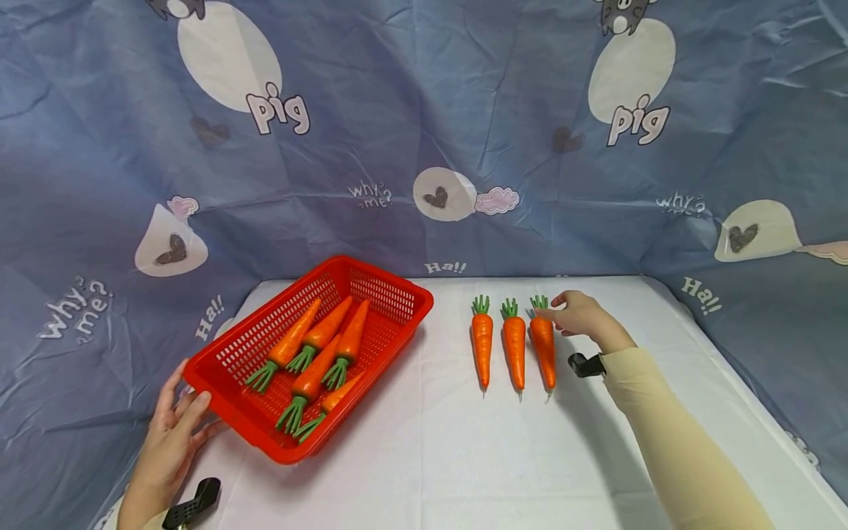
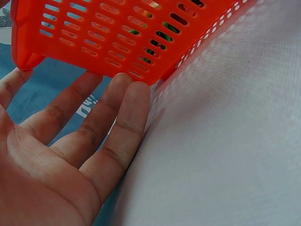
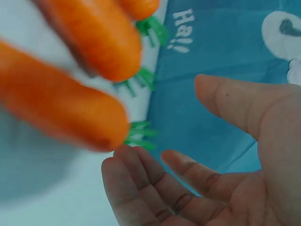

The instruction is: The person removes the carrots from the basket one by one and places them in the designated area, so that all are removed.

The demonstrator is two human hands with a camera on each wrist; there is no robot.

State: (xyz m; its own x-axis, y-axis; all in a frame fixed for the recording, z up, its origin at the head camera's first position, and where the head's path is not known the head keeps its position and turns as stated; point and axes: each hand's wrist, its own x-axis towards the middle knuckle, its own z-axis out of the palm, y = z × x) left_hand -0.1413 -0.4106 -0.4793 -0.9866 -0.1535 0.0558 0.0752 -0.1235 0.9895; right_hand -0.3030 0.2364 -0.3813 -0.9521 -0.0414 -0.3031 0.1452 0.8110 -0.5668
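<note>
Red basket (image 1: 235,408) pinched in left grip (image 1: 165,442); right grip (image 1: 586,320) apart beside carrot (image 1: 542,342), palm (image 3: 282,141) in wrist view only.

This looks like a makeshift filming corner; whether it stands in a home, a lab or an office cannot be told. Beyond the right hand (image 1: 586,316), a blue cloth (image 1: 371,125) printed with "pig" and "why me?" hangs as a backdrop and wraps round to the left of the left hand (image 1: 165,440). White cloth (image 1: 384,456) lies flat between the hands, and a small black device (image 1: 585,366) sits just behind each hand.
</note>
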